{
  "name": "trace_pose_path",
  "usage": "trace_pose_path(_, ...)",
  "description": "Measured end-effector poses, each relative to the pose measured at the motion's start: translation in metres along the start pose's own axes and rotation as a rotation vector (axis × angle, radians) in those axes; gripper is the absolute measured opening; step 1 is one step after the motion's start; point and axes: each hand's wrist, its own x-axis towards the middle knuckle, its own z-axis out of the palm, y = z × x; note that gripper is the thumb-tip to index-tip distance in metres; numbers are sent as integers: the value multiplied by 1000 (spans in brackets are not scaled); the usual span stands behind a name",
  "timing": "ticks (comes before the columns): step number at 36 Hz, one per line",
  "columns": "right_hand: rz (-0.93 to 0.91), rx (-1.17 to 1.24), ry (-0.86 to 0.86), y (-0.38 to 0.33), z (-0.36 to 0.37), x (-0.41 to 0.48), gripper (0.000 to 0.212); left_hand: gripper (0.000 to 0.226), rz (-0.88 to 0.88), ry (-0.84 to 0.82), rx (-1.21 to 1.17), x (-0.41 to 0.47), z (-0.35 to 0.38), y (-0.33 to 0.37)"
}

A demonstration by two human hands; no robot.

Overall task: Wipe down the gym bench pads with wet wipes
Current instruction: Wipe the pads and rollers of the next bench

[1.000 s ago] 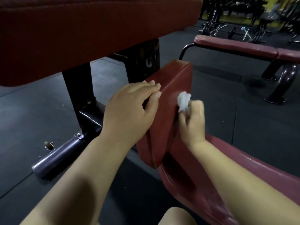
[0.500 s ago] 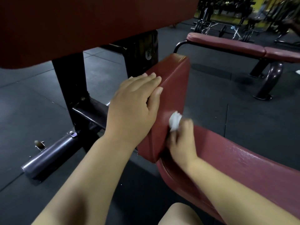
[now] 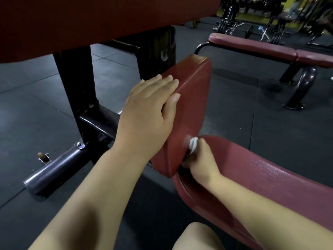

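Standing right next to this. The person is down low in front of a small dark red vinyl pad (image 3: 191, 109) that stands tilted on its edge, with its upper end leaning away from them. The left hand (image 3: 149, 112) lies flat on the pad's left side, around the upper half. Its fingers are straight and together across the edge seam, and the thumb is laid on the front face. That grip is apart and relaxed, just pressing, not curled round anything.

The right hand (image 3: 200, 159) is at the pad's lower right edge, right where it meets a lighter red curved vinyl seat pad (image 3: 270, 177). Its grip is clamped on a white balled-up wet wipe (image 3: 193, 146), which pokes out above the fingers and touches the lower right face of the small pad. The wipe looks a bit smeared, so I can't make out its folds.

Above and left of the pad, a big dark red pad (image 3: 90, 20) fills the top of the view, over a black steel post (image 3: 75, 83). Down left of the pad, a grey metal tube (image 3: 52, 174) sticks out along the dark rubber tile floor (image 3: 252, 127). Behind the pad to the right, well apart, there's a long flat red bench (image 3: 252, 46) on dark curved legs. Further back are some racks of weights (image 3: 252, 26), too blurry to describe. A bare knee (image 3: 196, 237) shows below the pad, at the bottom edge.
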Motion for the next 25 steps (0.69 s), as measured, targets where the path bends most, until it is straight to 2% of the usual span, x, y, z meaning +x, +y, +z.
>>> trace_pose_path(4, 160, 2, 201, -4, -18, 46, 15, 35, -3, -10, -8, 0, -2, 0)
trace_pose_path(6, 271, 11, 295, -1, -22, 60, 22, 35, -6, -15, -11, 0, -2, 1)
trace_pose_path(8, 305, 6, 307, 1, -20, 62, 23, 35, -5, -24, -11, 0, -3, 0)
trace_pose_path(12, 279, 54, 229, 2, -15, 45, 10, 36, -16, -44, -6, 0, -6, 1)
trace_pose_path(14, 208, 63, 218, -3, -27, 44, 4, 35, -33, -50, -6, 1, -8, 2)
trace_pose_path(17, 59, 2, 336, -22, -54, 66, 16, 34, -79, -80, 29, 8, -13, 6)
trace_pose_path(21, -41, 51, 483, -64, -88, 113, 24, 27, -64, -104, 117, 22, -19, 14)
trace_pose_path(25, -72, 15, 438, -89, -109, 152, 32, 29, -19, -145, 148, 32, -15, 20)
